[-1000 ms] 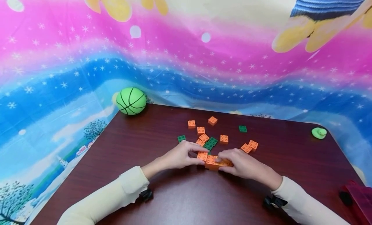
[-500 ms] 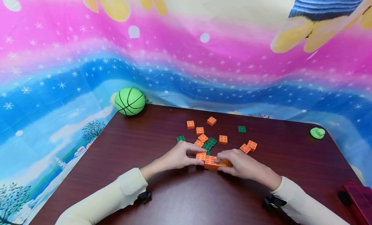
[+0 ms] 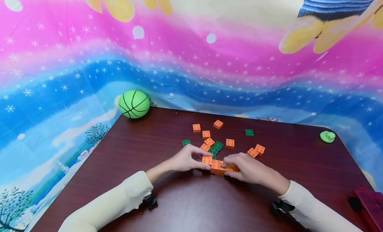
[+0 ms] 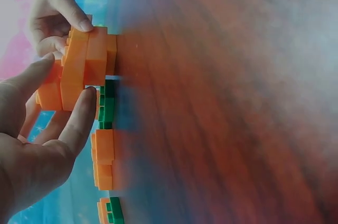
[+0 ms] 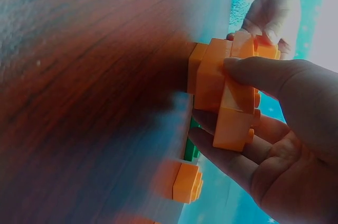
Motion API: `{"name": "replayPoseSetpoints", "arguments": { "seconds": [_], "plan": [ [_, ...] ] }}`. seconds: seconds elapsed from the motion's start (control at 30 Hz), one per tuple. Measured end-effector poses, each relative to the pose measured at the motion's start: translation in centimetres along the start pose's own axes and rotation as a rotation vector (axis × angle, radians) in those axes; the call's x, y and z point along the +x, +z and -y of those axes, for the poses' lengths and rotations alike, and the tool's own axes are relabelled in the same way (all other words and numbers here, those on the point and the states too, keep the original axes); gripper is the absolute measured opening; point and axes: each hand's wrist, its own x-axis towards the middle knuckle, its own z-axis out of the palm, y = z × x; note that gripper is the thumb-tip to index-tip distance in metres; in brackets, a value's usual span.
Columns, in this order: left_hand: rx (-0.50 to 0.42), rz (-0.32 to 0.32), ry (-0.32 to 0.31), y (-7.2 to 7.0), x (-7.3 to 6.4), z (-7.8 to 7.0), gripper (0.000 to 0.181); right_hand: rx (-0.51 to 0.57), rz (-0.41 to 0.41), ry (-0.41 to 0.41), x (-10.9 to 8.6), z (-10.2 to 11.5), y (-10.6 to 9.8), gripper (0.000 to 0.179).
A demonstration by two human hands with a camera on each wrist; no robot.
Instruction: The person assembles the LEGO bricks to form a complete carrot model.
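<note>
Both hands are at a low stack of orange toy building bricks (image 3: pixel 217 168) on the table. My left hand (image 3: pixel 186 158) pinches a square orange brick (image 3: pixel 207 159) between thumb and fingers at the stack's left end. In the left wrist view that brick (image 4: pixel 50 89) lies against the stack's upper layer; whether it is fully pressed on cannot be told. My right hand (image 3: pixel 249 168) grips the stack's right end, its thumb along the near side and fingers over the far side. The right wrist view shows the layered stack (image 5: pixel 212 76) with studs facing up, partly hidden by the thumb.
Behind the hands lie several loose orange bricks (image 3: pixel 230 143) and green bricks (image 3: pixel 217 147) on the dark wooden table (image 3: pixel 191 205). A green ball (image 3: pixel 134 104) sits at the back left corner, a green toy duck (image 3: pixel 327 136) at the back right. A red translucent object (image 3: pixel 369 205) is at the right edge.
</note>
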Motion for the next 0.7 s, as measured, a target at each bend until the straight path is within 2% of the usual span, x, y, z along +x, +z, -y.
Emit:
{"name": "replayPoseSetpoints", "arguments": {
  "seconds": [0.13,0.4,0.6,0.7],
  "plan": [
    [-0.015,0.017,0.014,-0.11,0.23,-0.08,0.043,0.007,0.017,0.008,0.09,0.01,-0.16,0.009],
    [-0.066,0.055,-0.032,-0.48,0.53,-0.66,0.044,0.017,0.053,0.015,0.44,0.08,-0.68,0.011],
    [-0.105,0.075,-0.050,-0.38,0.48,-0.50,0.045,0.016,0.071,0.022,0.29,0.08,-0.53,0.010],
    [-0.095,0.068,-0.037,-0.24,0.39,-0.27,0.044,0.008,0.070,0.021,0.21,0.17,-0.43,0.010]
  ]
}}
